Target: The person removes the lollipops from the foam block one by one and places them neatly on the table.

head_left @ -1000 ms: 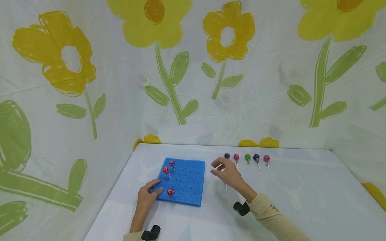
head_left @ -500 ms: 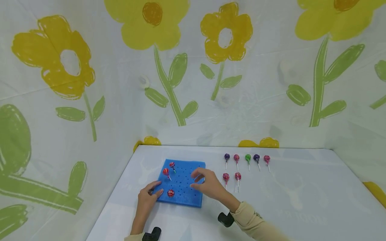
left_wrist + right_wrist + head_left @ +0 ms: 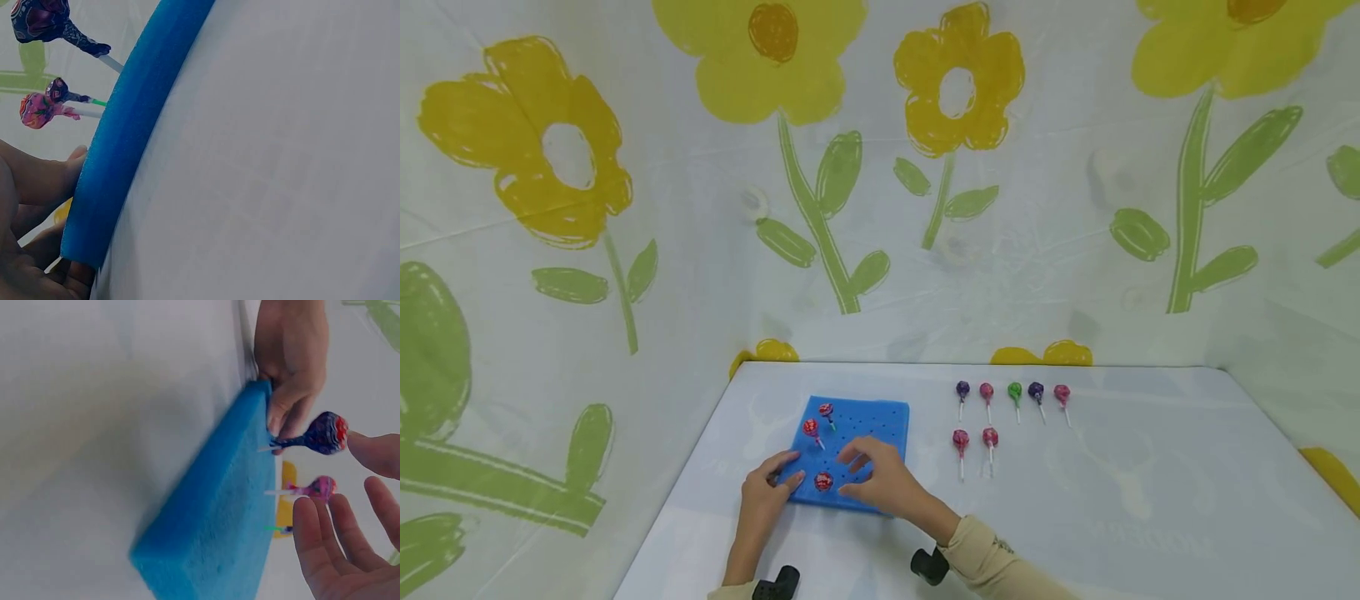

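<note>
A blue foam board (image 3: pixel 868 417) with several small holes holds three upright lollipops. The front lollipop (image 3: pixel 823 481) shows a dark blue and red wrapper in the right wrist view; behind it stand a pink-red lollipop (image 3: pixel 810 427) and a small dark one (image 3: pixel 826 410) on a green stick. My left hand (image 3: pixel 763 487) grips the board's near left corner between thumb and fingers, also seen in the left wrist view. Over the board, my right hand (image 3: pixel 883 479) hovers just right of the front lollipop, thumb and fingers spread apart, holding nothing. Its thumb (image 3: pixel 375 453) appears close to that lollipop's head.
On the white table (image 3: pixel 1120 500), right of the board, lie lollipops in two rows. The back row has a purple (image 3: pixel 962 389), a green (image 3: pixel 1015 389) and several others; two pink-red lollipops (image 3: pixel 961 439) lie in front. A flower-printed curtain (image 3: pixel 1030 275) surrounds the table.
My right hand has moved left from beside the loose lollipops to over the board, near the front lollipop. My left hand has stayed at the board's corner.
</note>
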`<action>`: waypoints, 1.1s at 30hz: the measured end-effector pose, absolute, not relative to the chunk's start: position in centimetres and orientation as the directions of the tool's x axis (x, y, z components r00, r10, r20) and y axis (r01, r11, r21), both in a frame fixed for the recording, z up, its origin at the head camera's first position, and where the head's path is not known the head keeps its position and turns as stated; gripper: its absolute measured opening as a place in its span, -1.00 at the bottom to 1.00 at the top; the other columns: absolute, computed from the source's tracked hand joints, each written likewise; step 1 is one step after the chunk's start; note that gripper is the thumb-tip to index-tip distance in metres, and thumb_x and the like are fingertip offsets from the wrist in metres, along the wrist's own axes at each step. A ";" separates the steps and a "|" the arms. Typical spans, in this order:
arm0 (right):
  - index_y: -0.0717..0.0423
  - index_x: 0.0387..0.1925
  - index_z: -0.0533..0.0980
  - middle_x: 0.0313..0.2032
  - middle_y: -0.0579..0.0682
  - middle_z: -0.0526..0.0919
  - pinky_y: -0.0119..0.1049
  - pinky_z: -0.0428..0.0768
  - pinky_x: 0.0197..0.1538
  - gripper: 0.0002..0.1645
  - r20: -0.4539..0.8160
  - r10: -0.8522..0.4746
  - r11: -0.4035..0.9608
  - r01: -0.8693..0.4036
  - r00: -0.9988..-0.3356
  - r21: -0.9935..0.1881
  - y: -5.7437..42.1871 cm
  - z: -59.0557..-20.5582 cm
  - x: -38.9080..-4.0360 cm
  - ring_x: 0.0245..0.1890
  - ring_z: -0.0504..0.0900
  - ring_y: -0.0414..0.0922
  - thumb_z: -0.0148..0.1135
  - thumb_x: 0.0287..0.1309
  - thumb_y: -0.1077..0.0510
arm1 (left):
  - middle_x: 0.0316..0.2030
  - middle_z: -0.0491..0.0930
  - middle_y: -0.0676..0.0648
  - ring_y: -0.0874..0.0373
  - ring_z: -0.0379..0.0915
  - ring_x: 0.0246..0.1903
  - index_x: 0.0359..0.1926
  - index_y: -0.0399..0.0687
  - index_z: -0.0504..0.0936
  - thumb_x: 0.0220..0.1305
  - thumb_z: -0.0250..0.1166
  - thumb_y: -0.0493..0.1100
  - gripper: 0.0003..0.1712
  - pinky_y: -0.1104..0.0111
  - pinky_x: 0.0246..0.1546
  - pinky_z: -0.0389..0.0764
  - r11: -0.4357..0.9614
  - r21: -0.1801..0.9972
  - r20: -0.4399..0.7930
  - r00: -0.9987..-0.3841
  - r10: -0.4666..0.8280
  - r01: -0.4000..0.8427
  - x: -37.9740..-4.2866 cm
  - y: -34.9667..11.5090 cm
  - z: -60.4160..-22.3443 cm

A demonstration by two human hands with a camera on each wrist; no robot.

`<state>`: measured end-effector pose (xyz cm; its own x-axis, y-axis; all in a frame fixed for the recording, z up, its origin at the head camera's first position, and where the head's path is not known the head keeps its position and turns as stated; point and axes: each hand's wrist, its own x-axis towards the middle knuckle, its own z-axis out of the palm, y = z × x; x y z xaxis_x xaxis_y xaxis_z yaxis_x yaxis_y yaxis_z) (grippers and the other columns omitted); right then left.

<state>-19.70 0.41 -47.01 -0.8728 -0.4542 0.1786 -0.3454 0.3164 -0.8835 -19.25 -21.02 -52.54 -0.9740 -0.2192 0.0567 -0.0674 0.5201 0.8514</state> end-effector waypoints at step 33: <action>0.19 -0.22 0.58 -0.29 -0.10 0.63 -0.38 0.63 -0.24 -0.74 0.287 -0.319 0.230 -0.367 -0.904 -0.901 -4.2 -48.9 -18.6 -0.25 0.60 -0.23 0.37 -0.02 0.37 | 0.15 0.46 -0.28 -0.22 0.31 0.19 0.08 -0.22 0.59 0.18 0.32 -0.25 -0.58 -0.05 0.16 0.35 0.505 0.861 0.063 -0.975 -0.213 -0.054 -19.3 -21.3 -52.9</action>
